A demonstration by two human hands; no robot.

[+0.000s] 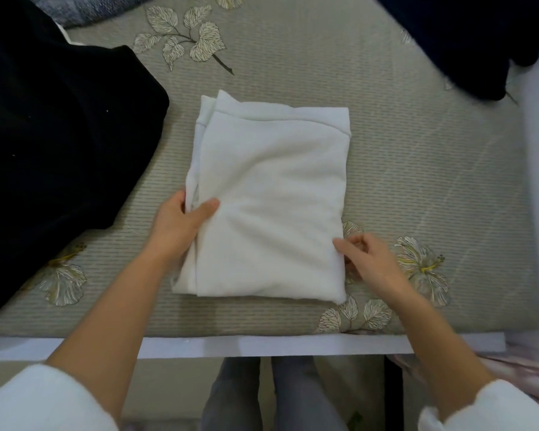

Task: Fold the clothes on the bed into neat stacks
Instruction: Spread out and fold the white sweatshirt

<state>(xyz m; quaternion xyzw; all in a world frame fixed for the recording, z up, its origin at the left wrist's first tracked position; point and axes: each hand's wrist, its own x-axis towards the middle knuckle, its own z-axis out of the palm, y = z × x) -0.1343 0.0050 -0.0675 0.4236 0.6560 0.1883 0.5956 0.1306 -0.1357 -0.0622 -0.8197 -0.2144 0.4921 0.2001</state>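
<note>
Fingers of left hand [181,223] and right hand [372,259] pinch side edges of white garment [271,197], open bedspread [417,150] beyond.

We see a white fleece garment [271,197] folded into a flat rectangle, near and central on the bed [417,150]. Black clothes [59,119] lie heaped and unfolded at left, and dark clothes [464,35] lie far right.

A folded garment [271,194] lies mid-frame on the bed [402,150]; 1 clothes pile [59,119] sits left, a heap [464,32] upper right.
</note>
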